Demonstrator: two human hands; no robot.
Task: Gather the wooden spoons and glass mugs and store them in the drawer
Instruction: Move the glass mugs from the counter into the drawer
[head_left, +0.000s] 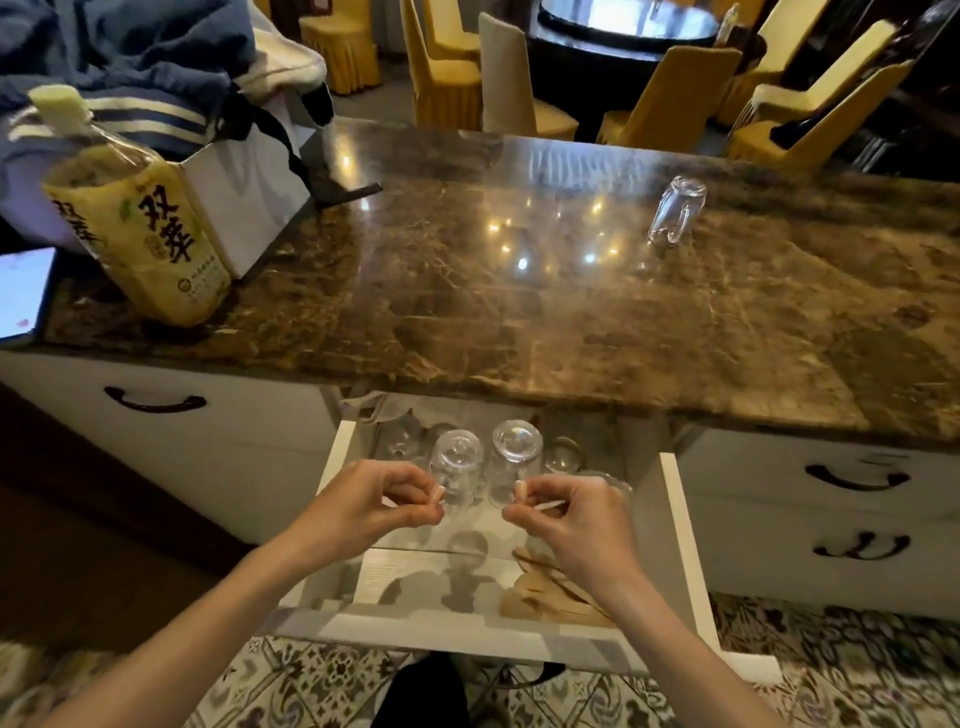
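The white drawer (681, 545) under the marble countertop (519, 332) stands pulled out. Two glass mugs sit upside down inside it, side by side. My left hand (371, 501) pinches the left mug (457, 465) at its handle side. My right hand (576, 512) pinches the right mug (515, 449) the same way. Wooden spoons (550, 592) lie in a pile at the drawer's front right, partly under my right wrist. A third glass mug (676, 215) stands upside down on the countertop at the far right.
More glassware (563, 453) sits at the back of the drawer. A yellow drink bottle (140, 228), a white bag (249, 208) with clothing and a phone (23, 293) crowd the counter's left end. Shut drawers flank the open one. Yellow chairs stand beyond.
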